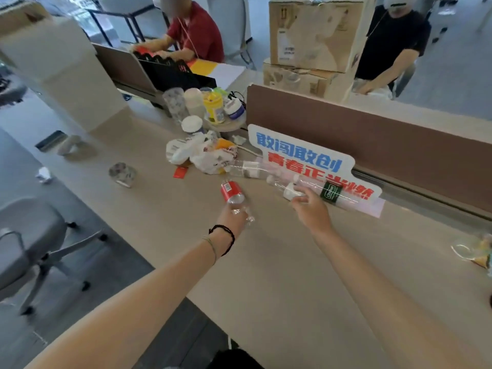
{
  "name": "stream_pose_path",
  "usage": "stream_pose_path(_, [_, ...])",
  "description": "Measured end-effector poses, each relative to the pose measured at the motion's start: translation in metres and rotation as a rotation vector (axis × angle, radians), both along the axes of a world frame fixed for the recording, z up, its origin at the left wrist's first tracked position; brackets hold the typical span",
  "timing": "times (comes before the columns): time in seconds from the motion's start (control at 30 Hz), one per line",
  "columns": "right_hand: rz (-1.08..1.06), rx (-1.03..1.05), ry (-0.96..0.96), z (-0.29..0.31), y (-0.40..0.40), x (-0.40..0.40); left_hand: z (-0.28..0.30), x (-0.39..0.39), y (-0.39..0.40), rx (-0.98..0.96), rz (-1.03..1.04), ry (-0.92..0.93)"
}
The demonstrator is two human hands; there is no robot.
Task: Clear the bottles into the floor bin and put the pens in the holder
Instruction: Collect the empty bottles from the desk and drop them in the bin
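My left hand (234, 217) grips the lower end of a clear plastic bottle with a red label (231, 192), held just above the beige desk (279, 275). My right hand (310, 209) reaches over a clear bottle with a dark green label (331, 192) that lies on its side, with the fingers curled at its white-labelled part. Two more clear bottles (249, 167) lie on their sides beside it, in front of the white slogan sign (306, 155). No pens, holder or floor bin can be made out.
A heap of crumpled white bags and wrappers (205, 153) lies behind the bottles. Cups and jars (202, 105) stand on a round tray. A toppled glass (122, 173) lies at left. A brown divider (372, 139) backs the desk. An office chair (29, 249) stands lower left. Two people sit beyond.
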State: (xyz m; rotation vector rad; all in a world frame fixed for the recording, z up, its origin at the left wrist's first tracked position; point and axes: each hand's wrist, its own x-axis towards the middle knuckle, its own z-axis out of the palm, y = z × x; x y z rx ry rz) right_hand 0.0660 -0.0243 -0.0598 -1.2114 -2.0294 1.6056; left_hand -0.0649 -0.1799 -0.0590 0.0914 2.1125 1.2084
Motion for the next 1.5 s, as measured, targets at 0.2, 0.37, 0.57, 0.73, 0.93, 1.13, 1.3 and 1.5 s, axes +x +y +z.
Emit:
stream_pose_path(0.2, [0.168, 0.033, -0.108, -0.007, -0.022, -0.080, -0.012, -0.067, -0.044, -0.073, 0.046, 0.059])
stream_pose_path(0.37, [0.239, 0.089, -0.291, -0.027, -0.040, -0.156, -0.035, -0.142, -0.072, -0.088, 0.025, 0.060])
stream_pose_path(0.57, [0.219, 0.154, -0.594, -0.063, -0.056, -0.220, -0.061, -0.227, -0.089, -0.104, -0.052, 0.072])
stream_pose_path(0.73, [0.198, 0.209, -0.759, -0.085, -0.061, -0.260, -0.079, -0.259, -0.103, -0.144, -0.184, 0.113])
stream_pose_path(0.93, [0.131, 0.144, -0.744, -0.099, -0.068, -0.272, -0.089, -0.285, -0.097, -0.212, -0.331, 0.167])
stream_pose_path(1.13, [-0.016, 0.148, -0.587, -0.047, -0.051, -0.244, -0.070, -0.274, -0.037, -0.241, -0.557, 0.273])
stream_pose_path(1.3, [-0.177, 0.184, -0.541, -0.015, -0.015, -0.193, -0.049, -0.255, 0.043, -0.310, -0.901, 0.579])
stream_pose_path(1.5, [-0.328, 0.067, -0.526, -0.017, 0.004, -0.127, -0.063, -0.245, 0.127, -0.518, -1.191, 0.873])
